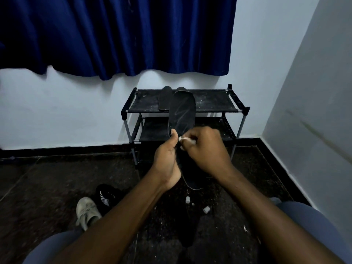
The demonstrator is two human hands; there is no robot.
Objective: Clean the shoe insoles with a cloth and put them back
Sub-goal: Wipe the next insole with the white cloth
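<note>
A long black insole (182,113) with pale smear marks stands upright in front of me. My left hand (167,159) grips its left edge near the middle, thumb on the face. My right hand (203,147) pinches a small white cloth (187,140) against the insole's middle. The insole's lower end (192,184) pokes out below my hands. Two more dark insoles (164,101) lie on the top shelf of the shoe rack (209,101), the right-hand one mostly hidden behind the held insole.
On the dark floor at lower left sit a grey-white sneaker (86,212) and a black sneaker (106,195). Small white bits (206,209) lie on the floor below my hands. White walls meet in a corner at right; a blue curtain (114,35) hangs above. My knees frame the bottom.
</note>
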